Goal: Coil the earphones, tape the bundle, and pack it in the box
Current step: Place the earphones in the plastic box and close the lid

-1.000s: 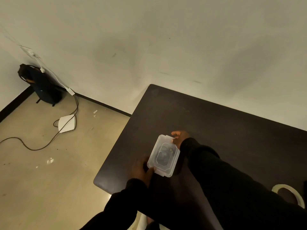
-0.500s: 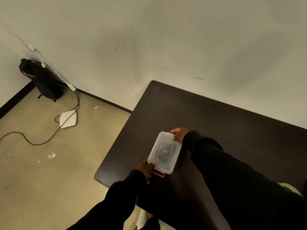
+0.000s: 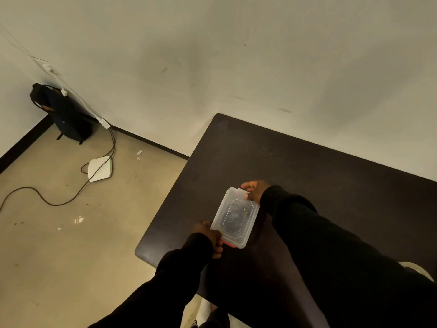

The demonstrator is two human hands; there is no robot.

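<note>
Two hands on the clear plastic lidded box (image 3: 234,217) near the dark table's (image 3: 307,166) corner: left hand (image 3: 209,235) pinches the red latch end, right hand (image 3: 254,191) grips the far end. Dark coiled earphones (image 3: 233,215) sit inside between them. If that latch slips the lid probably pops. No readable writing anywhere

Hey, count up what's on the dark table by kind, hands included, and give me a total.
Hands: 2, left hand and right hand
Clear box: 1
Earphone bundle inside it: 1
Tape roll: 1
Total: 5
</note>
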